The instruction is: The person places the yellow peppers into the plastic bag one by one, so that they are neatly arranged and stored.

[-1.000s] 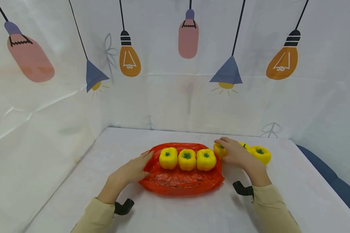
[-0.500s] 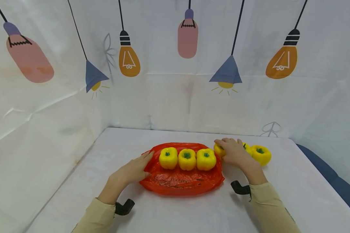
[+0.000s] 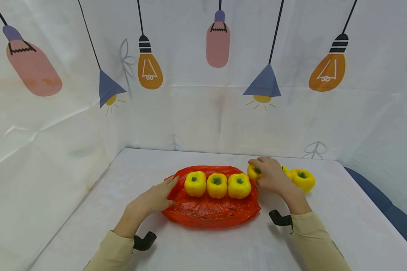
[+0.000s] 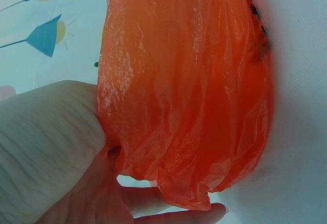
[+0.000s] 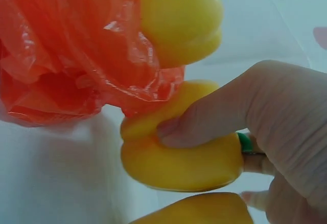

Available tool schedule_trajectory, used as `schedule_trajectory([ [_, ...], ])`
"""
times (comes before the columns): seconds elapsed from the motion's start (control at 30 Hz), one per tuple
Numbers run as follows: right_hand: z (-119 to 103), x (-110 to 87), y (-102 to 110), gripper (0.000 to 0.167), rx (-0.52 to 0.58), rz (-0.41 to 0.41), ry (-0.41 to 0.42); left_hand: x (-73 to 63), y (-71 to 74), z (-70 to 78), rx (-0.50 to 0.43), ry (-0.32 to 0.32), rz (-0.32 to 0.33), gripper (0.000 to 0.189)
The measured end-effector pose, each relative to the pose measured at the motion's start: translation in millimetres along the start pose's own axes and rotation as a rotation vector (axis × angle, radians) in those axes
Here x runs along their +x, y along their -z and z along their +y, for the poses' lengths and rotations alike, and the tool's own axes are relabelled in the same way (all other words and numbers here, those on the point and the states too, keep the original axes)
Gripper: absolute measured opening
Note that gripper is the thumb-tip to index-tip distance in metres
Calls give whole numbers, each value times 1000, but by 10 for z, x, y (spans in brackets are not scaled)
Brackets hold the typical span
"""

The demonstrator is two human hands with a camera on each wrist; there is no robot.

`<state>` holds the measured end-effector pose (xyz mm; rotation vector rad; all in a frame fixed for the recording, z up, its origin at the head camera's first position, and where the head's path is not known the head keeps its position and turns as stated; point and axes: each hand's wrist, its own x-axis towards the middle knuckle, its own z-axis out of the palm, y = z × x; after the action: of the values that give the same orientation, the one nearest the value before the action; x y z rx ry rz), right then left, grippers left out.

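A red plastic bag [image 3: 207, 220] lies spread in the middle of the table, with three yellow bell peppers in a row on it: left pepper [image 3: 195, 184], middle pepper [image 3: 217, 185], right pepper [image 3: 239, 186]. At the bag's left edge, my left hand [image 3: 154, 197] rests with fingers spread along the plastic. Past the bag's right edge, my right hand [image 3: 273, 177] grips another yellow bell pepper [image 5: 184, 165], thumb across its side, close beside the right pepper. The right wrist view shows the bag's edge overlapping this held pepper; its far side is hidden by my fingers.
Beyond my right hand sit more yellow bell peppers, a front one [image 3: 303, 180] and one partly hidden behind the hand [image 3: 286, 171]. A printed white sheet [image 3: 196, 116] hangs behind the white table [image 3: 203, 252]. Something dark blue [image 3: 390, 207] stands off the right edge.
My right hand and the pepper it holds have shifted slightly toward the back and left, its fingers drawn closer together. My left hand and the row of three peppers stay in place.
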<state>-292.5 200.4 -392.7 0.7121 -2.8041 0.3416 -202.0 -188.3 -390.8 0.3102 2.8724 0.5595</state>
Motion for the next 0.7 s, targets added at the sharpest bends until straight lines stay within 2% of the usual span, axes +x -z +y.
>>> schedule_trajectory([
  [0.4,-68,-66,287,61,105,117,9,-31,35,15,2,20,-6,80],
  [0.7,-265,-140,515,63,189,111,35,-40,61,5,-5,12,-10,81],
])
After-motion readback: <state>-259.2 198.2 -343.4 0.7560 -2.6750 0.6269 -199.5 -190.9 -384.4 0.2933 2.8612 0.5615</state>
